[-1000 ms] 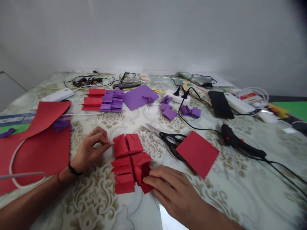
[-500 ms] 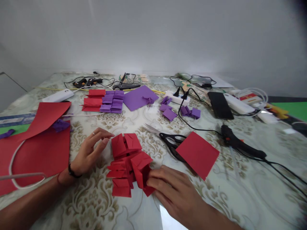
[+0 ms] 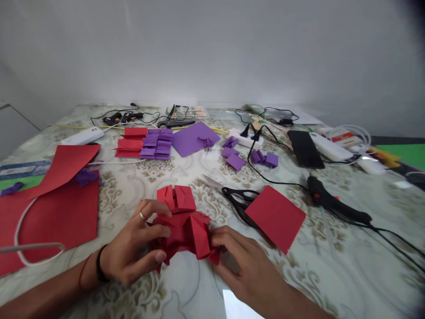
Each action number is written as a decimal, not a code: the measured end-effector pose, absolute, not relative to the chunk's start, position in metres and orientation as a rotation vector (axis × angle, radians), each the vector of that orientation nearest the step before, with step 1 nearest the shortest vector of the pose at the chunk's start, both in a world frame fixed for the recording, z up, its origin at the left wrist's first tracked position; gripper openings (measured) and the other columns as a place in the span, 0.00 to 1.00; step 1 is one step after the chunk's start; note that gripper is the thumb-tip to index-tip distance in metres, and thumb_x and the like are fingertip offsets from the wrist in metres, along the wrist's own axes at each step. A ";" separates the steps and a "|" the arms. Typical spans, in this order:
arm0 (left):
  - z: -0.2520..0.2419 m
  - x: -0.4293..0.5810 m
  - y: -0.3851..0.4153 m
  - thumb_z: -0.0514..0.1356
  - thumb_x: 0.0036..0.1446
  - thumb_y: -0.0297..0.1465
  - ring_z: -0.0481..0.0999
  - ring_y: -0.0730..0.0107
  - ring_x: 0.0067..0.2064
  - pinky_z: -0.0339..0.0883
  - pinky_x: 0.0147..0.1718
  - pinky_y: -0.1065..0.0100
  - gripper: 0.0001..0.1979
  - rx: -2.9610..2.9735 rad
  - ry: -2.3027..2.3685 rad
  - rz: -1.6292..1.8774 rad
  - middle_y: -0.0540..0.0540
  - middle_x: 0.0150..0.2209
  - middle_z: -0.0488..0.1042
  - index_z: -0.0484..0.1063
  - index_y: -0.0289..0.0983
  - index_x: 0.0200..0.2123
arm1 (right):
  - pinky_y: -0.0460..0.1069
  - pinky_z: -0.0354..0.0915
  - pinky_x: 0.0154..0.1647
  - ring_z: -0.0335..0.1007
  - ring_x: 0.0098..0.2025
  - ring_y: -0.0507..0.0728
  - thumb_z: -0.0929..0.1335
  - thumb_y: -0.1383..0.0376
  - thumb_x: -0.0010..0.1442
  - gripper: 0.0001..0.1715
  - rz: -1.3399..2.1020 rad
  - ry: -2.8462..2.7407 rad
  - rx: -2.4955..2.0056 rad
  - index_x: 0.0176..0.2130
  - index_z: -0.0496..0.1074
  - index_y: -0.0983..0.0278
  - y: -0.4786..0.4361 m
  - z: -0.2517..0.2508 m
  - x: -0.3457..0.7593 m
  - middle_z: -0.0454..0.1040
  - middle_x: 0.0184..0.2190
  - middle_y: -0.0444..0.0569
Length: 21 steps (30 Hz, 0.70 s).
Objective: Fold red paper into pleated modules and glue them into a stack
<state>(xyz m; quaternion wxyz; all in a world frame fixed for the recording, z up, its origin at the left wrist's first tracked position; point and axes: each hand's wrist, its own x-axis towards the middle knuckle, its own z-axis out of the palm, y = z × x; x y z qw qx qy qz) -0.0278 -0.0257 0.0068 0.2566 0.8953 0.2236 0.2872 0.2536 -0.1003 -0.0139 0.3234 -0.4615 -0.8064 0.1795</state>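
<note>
A red folded-paper piece [image 3: 181, 232] lies between my hands on the patterned tablecloth, its middle spread flat and its right end standing up in folds. My left hand [image 3: 139, 241], with a ring, curls its fingers over the left end of that paper. At the right end, my right hand [image 3: 244, 259] pinches the edge between thumb and fingers. Just behind sits another red folded piece [image 3: 175, 198] with two flaps. Right of these lie black-handled scissors [image 3: 237, 201], partly covered by a red paper square [image 3: 277, 217].
A black glue gun [image 3: 335, 204] with its cord lies at right, near a phone [image 3: 305, 148]. Behind are a power strip [image 3: 245, 138], purple folded pieces [image 3: 156, 144] and a purple sheet [image 3: 192, 138]. Red sheets [image 3: 73, 217] and a white cable [image 3: 40, 247] occupy the left.
My left hand has moved right and down from beside the paper and closed on its left end. The near red piece has turned and spread open; my right hand keeps its hold.
</note>
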 end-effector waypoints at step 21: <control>-0.003 -0.027 -0.027 0.61 0.62 0.52 0.69 0.51 0.48 0.68 0.46 0.52 0.22 2.425 0.794 0.781 0.38 0.52 0.62 0.65 0.39 0.42 | 0.46 0.65 0.29 0.68 0.29 0.53 0.65 0.75 0.58 0.11 0.810 -1.913 -1.387 0.38 0.67 0.60 -0.095 -0.008 0.252 0.71 0.32 0.43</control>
